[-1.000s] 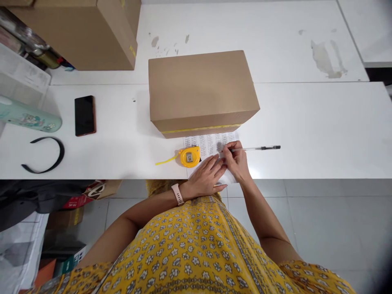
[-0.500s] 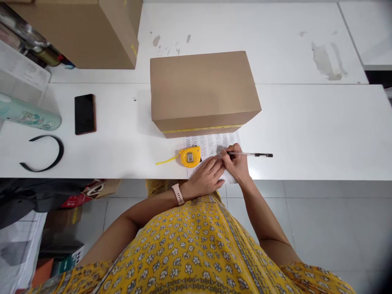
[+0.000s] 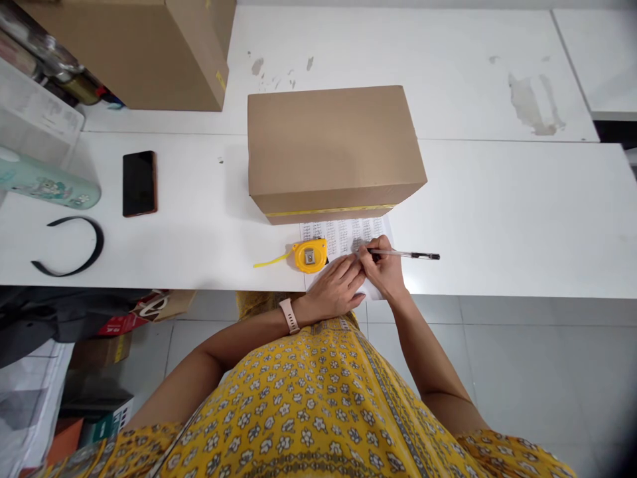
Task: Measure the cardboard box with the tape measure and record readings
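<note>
My right hand (image 3: 382,267) is closed around a pen (image 3: 413,255), its tip end down at the printed sheet of paper (image 3: 343,234) and its other end pointing right. Flat on the lower part of that sheet lies my left hand (image 3: 338,285), fingers stretched out, close against the right hand. A yellow tape measure (image 3: 309,256) rests just left of the left fingers, over the paper's left edge, with a short length of its blade out to the left. Behind the paper stands a closed cardboard box (image 3: 333,143), which covers the sheet's far edge.
On the white table (image 3: 502,212), a phone (image 3: 139,184), a black headband (image 3: 94,249) and a mint-green bottle (image 3: 50,182) lie to the left. A bigger cardboard box (image 3: 149,53) stands at the far left. Bags and boxes fill the floor at lower left.
The pen in my right hand has tilted slightly. The whole view has shifted a little; my left hand, the tape measure and the box stay in place.
</note>
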A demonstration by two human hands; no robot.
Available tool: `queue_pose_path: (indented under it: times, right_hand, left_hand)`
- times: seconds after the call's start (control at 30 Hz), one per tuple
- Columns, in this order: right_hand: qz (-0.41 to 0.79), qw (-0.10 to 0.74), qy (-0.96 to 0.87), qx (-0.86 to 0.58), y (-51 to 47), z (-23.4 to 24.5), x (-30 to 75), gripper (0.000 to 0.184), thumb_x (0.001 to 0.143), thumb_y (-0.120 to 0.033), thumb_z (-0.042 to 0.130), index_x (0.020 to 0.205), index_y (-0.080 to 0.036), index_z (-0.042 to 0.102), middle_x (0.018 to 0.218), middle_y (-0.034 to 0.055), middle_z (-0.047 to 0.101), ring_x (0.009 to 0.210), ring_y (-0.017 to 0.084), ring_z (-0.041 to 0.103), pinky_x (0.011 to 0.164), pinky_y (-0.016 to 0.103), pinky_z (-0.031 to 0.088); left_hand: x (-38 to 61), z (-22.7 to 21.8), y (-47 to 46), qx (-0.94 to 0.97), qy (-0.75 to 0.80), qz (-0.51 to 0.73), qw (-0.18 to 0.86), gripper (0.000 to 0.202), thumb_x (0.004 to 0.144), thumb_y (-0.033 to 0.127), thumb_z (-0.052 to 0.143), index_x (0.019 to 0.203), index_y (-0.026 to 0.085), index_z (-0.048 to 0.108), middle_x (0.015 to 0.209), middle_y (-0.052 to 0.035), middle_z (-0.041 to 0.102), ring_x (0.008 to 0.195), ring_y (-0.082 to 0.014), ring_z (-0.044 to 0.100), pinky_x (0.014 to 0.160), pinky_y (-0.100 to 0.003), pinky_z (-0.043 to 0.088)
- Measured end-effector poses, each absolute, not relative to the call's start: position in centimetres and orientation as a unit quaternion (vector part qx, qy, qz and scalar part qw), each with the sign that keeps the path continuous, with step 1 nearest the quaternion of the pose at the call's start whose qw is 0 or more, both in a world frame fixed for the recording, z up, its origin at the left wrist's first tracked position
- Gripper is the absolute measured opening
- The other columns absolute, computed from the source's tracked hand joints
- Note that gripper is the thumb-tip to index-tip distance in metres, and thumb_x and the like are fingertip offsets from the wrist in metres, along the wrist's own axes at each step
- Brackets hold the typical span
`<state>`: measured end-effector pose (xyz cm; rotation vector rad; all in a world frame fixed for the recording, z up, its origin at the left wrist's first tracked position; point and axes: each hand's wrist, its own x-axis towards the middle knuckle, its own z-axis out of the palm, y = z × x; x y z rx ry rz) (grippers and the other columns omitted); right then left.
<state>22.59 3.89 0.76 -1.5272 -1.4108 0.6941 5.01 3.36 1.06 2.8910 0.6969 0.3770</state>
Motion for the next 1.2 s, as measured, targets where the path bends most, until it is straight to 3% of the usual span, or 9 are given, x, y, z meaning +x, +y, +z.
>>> queue_pose_path:
  times: [1.2]
  right_hand:
    - [0.302,0.473,-0.535,-0.631,4.07,0.82,22.61,0.021,0.088,-0.028,0.064,0.077,-0.025,0.047,0.063,-0.0059,0.047,0.056,0.012,0.044,0.055,0.029,0.039]
  left_hand:
    - [4.98,1.15,3.4,0.959,0.238,0.119,0.099,0.055,0.105,0.044,0.045,0.141,0.004,0.055,0.148,-0.0215,0.059,0.145,-0.0332,0.049,0.125,-0.049,0.036]
